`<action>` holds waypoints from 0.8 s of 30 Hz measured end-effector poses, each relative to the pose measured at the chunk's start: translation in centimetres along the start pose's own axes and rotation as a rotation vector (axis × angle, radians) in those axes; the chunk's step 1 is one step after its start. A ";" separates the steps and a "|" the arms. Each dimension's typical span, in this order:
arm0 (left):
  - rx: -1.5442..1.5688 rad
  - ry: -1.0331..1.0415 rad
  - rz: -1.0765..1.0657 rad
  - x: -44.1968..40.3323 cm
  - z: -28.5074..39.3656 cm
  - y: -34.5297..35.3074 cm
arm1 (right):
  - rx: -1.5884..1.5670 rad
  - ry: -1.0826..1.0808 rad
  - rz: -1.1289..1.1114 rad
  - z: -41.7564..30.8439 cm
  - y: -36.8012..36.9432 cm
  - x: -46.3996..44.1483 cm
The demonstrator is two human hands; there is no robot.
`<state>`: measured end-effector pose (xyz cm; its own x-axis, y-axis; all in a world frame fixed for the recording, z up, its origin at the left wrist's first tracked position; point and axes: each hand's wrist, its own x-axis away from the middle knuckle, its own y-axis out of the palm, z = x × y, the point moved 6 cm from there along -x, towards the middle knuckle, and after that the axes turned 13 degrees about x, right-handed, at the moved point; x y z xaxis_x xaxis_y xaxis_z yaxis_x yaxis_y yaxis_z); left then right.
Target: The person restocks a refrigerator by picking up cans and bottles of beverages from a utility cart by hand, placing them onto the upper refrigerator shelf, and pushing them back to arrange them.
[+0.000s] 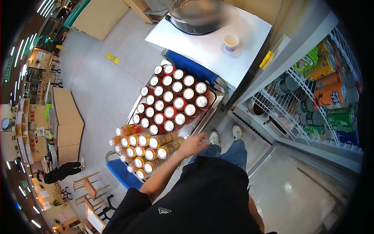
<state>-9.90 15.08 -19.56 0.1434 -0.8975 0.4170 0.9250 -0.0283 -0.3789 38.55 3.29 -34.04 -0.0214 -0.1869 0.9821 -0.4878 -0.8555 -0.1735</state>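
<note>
My left hand (pixel 195 145) reaches over the near edge of a cart, its fingers stretched out and apart and nothing visible in them. Beside it, packed yellow-orange drink cans (pixel 163 150) lie or stand at the lower end of the load. Farther up the cart, rows of dark red cans (pixel 168 96) stand upright, their silver tops facing me. The cart's metal edge (pixel 202 123) runs close to my fingertips, and its blue end (pixel 124 171) shows below the yellow cans. My right arm (pixel 255 212) hangs at my side, with the hand out of sight.
An open fridge on the right has wire shelves (pixel 290 91) holding orange cans (pixel 331 93) and green cans (pixel 340 119). A white table (pixel 249 58) carries a paper cup (pixel 231 42) and a round appliance (pixel 196 23). Chairs (pixel 90 186) and another person (pixel 64 171) are at left.
</note>
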 end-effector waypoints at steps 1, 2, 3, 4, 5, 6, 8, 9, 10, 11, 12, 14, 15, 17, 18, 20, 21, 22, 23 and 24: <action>-0.029 0.042 0.085 -0.4 0.2 -0.9 | -0.004 0.001 0.001 0.1 0.4 0.1; -0.057 0.082 0.169 -0.8 0.3 -1.8 | -0.010 0.001 0.004 0.2 0.7 0.1; -0.084 0.124 0.252 -1.1 0.6 -2.6 | -0.017 0.002 0.003 0.3 1.0 0.3; -0.106 0.141 0.308 -1.6 1.4 -3.5 | -0.020 0.005 0.007 0.4 1.3 0.4; -0.128 0.157 0.367 -2.0 2.2 -4.4 | -0.026 0.005 0.009 0.5 1.7 0.4; -0.151 0.171 0.423 -2.3 2.8 -5.2 | -0.031 0.007 0.009 0.5 2.1 0.6; -0.269 0.248 0.516 -3.5 2.7 -6.0 | -0.044 0.006 0.009 0.8 2.8 0.8; -0.328 0.292 0.561 -4.3 2.5 -6.2 | -0.048 0.005 0.004 0.8 3.1 0.9; -0.318 0.314 0.565 -5.2 2.2 -6.3 | -0.053 0.006 0.007 0.9 3.3 0.8; -0.376 0.324 0.583 -5.8 2.0 -6.3 | -0.063 0.010 0.008 1.2 3.6 1.0; -0.432 0.337 0.601 -6.5 2.1 -6.3 | -0.068 0.010 0.011 1.3 3.7 1.0; -0.524 0.320 0.626 -8.0 2.4 -6.4 | -0.078 0.011 0.018 1.4 3.9 1.3; -0.560 0.295 0.625 -8.4 2.1 -6.2 | -0.081 0.012 0.024 1.6 4.1 1.5; -0.633 0.252 0.628 -9.7 1.7 -5.9 | -0.096 0.014 0.032 1.7 4.3 1.7; -0.625 0.209 0.598 -10.2 1.4 -5.6 | -0.106 0.019 0.037 2.0 4.3 2.0; -0.653 0.178 0.577 -10.8 1.2 -5.3 | -0.120 0.022 0.048 2.3 4.2 2.3; -0.655 0.158 0.568 -10.7 1.1 -5.1 | -0.127 0.025 0.057 2.5 4.0 2.5; -0.678 0.129 0.572 -10.8 1.1 -5.1 | -0.130 0.026 0.061 2.7 3.8 2.7; -0.698 0.106 0.567 -10.9 1.1 -5.0 | -0.132 0.033 0.066 2.9 3.6 2.9; -0.709 0.096 0.556 -11.0 1.1 -4.9 | -0.133 0.038 0.068 3.2 3.5 3.2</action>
<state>-15.65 25.59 -21.43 0.4451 -0.8947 -0.0371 0.2924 0.1844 -0.9383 39.62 -1.85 -31.73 -0.0899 -0.2215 0.9710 -0.5955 -0.7695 -0.2306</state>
